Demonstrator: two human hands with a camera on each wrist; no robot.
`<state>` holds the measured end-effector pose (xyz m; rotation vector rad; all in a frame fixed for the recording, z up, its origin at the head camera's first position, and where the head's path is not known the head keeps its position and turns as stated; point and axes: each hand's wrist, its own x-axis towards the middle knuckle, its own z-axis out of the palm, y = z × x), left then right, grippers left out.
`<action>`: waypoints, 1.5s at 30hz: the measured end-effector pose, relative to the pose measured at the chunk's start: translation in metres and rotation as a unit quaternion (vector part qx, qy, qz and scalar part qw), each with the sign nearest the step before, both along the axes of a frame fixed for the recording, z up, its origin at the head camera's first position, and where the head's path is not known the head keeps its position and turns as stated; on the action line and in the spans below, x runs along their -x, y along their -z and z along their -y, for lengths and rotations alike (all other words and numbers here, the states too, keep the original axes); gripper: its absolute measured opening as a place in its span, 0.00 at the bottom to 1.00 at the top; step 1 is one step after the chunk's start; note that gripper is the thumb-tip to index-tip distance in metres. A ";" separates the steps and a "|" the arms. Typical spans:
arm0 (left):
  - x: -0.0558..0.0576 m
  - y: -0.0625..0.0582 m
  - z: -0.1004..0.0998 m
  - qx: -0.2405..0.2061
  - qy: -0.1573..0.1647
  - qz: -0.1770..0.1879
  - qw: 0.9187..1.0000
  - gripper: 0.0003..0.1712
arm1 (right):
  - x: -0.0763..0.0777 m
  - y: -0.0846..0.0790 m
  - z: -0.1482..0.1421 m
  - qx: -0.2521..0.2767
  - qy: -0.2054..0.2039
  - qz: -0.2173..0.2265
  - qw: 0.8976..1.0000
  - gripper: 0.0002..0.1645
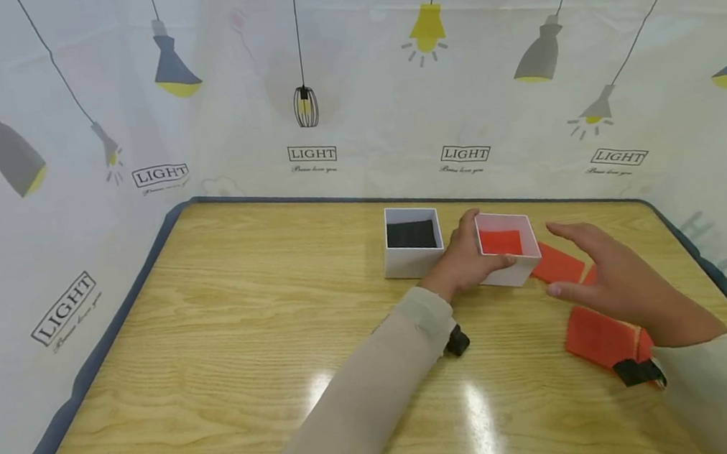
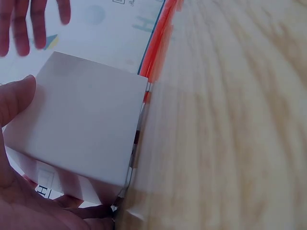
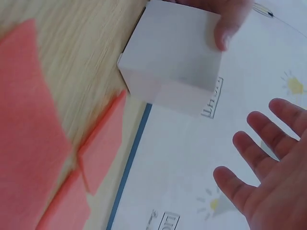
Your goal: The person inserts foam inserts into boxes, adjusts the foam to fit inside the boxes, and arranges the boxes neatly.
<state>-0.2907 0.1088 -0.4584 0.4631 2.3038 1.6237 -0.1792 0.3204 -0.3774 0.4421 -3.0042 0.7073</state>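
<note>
My left hand (image 1: 460,265) grips a white square box (image 1: 512,273), thumb along its near side and fingers around its left and far side. Inside that box lies a red piece of cloth (image 1: 500,242). In the left wrist view the box's plain side (image 2: 86,115) is close up, with the thumb against it. My right hand (image 1: 628,287) is held to the right of the box, thumb and fingers spread apart with nothing between them. The right wrist view shows its fingers (image 3: 252,155) straight and apart from the box (image 3: 172,52).
A second white box (image 1: 413,261) stands just left, holding a black cloth (image 1: 410,236). Flat red pieces (image 1: 556,263) lie right of the gripped box. More red cloth (image 1: 597,336) lies under the right wrist. A lamp-printed white sheet (image 1: 366,111) borders the wooden table (image 1: 229,325).
</note>
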 end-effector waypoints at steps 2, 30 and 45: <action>0.000 0.000 -0.001 0.000 -0.003 0.004 1.000 0.61 | -0.008 0.003 -0.009 0.011 -0.001 -0.011 1.000 0.58; 0.000 -0.001 -0.001 0.006 -0.007 0.017 1.000 0.59 | -0.072 0.046 -0.062 0.066 0.131 0.051 0.988 0.49; 0.000 -0.002 -0.001 0.000 -0.009 0.024 1.000 0.59 | -0.074 0.054 -0.078 0.056 0.169 0.104 0.979 0.52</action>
